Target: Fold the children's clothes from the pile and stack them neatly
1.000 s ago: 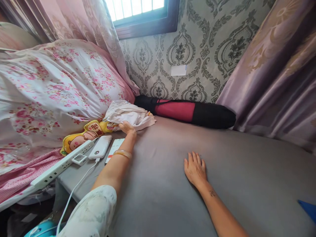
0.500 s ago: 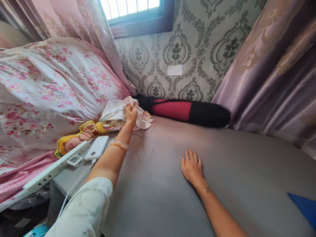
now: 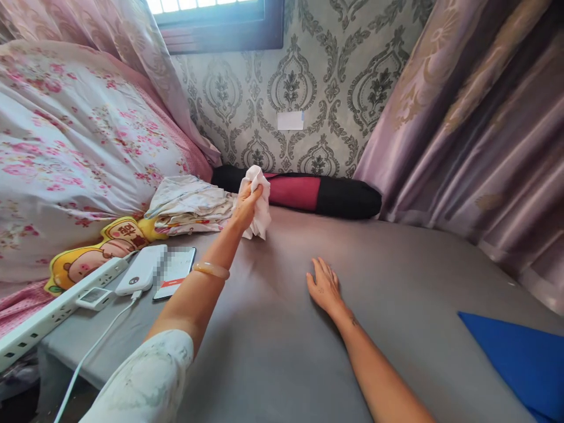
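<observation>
My left hand (image 3: 247, 205) is closed around a crumpled white cloth (image 3: 261, 214), lifted just right of a pile of folded cloths (image 3: 189, 202). The pile is pale with coloured prints and sits against the floral bedding. My right hand (image 3: 325, 286) rests on the grey sheet (image 3: 273, 329), fingers stretched out and holding nothing. Whether the held cloth is a garment or a plain piece of fabric I cannot tell.
Behind lies a long black and red bag (image 3: 293, 192) along the wall. At left are a yellow plush toy (image 3: 97, 255), a power strip (image 3: 61, 311), a white power bank (image 3: 143, 269) with cable and a phone (image 3: 176, 270). A blue folded item (image 3: 515, 358) lies at right.
My left hand has drawn the white cloth off the pile to the right. The view has turned right, showing more of the blue item. My right hand stays on the sheet.
</observation>
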`<state>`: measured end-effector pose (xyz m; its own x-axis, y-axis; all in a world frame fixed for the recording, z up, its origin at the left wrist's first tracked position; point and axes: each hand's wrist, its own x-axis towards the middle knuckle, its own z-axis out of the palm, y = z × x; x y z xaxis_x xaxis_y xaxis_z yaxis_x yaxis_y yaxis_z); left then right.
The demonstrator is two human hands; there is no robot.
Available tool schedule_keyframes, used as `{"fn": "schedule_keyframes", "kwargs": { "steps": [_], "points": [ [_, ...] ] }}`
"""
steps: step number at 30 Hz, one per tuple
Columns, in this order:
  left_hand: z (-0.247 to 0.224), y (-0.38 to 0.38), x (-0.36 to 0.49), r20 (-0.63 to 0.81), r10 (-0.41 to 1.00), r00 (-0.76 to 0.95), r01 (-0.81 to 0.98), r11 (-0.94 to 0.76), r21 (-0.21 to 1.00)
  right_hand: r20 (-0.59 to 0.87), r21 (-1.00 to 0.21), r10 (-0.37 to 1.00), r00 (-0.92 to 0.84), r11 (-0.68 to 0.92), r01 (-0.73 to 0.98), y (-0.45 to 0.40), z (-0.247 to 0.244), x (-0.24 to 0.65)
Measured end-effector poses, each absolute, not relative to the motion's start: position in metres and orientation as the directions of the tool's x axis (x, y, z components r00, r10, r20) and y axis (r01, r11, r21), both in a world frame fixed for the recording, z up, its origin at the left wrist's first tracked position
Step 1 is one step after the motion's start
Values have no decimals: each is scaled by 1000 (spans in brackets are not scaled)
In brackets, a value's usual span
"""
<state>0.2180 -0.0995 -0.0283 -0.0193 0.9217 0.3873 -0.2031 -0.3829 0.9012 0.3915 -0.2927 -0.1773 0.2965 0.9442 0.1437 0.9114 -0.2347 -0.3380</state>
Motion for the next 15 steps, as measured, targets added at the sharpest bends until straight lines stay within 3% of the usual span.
{"fn": "schedule_keyframes", "kwargs": {
  "steps": [4,10,15],
  "points": [
    [-28,-112,234,408,885,225,-465,-270,843,162,-411,934,318,-229,883,-293,-173,396],
    [-20,-136,246,350,873,339,-483,-158,861,250,-548,905,345,-162,821,-291,-155,407],
    [-19,-157,254,231,829,509,-511,74,856,363,-707,847,389,-22,706,-291,-135,422]
  ]
}}
